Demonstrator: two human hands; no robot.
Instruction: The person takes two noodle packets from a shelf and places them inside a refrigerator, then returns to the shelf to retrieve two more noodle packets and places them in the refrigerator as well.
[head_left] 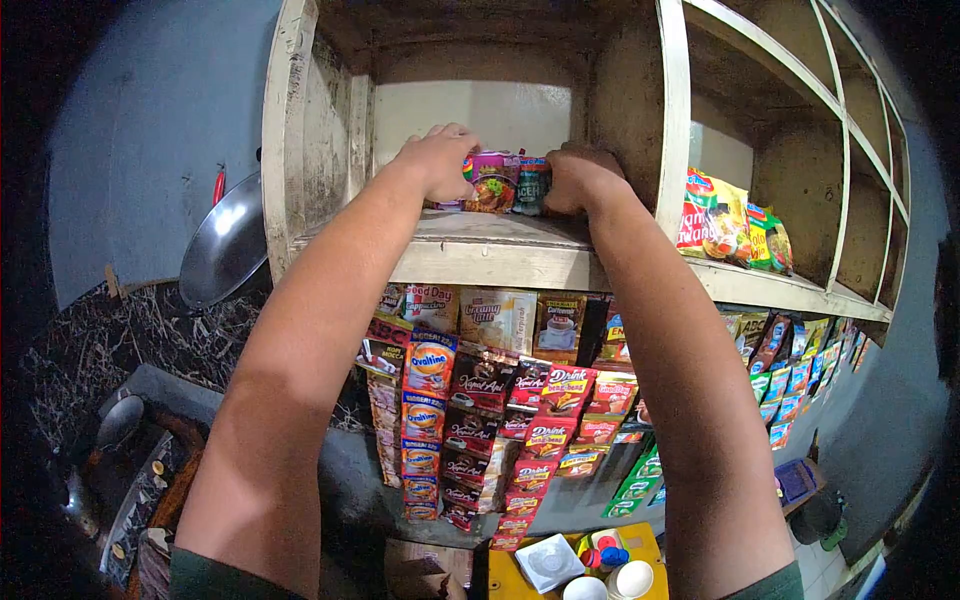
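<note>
Inside a wooden shelf compartment, both hands reach in at arm's length. My left hand curls around the left side of a row of noodle packets, beside a pink-purple instant noodle packet with a bowl of noodles pictured on it. My right hand is closed at the right end, against a dark teal noodle packet with "ACEH" on its front. The packets stand upright side by side on the shelf board between my hands. The fingertips of both hands are partly hidden behind the packets.
Right of the divider stand more noodle packets. Strips of drink sachets hang below the shelf edge. A frying pan hangs at the left. Lower down, cups and a white square container sit on a yellow surface.
</note>
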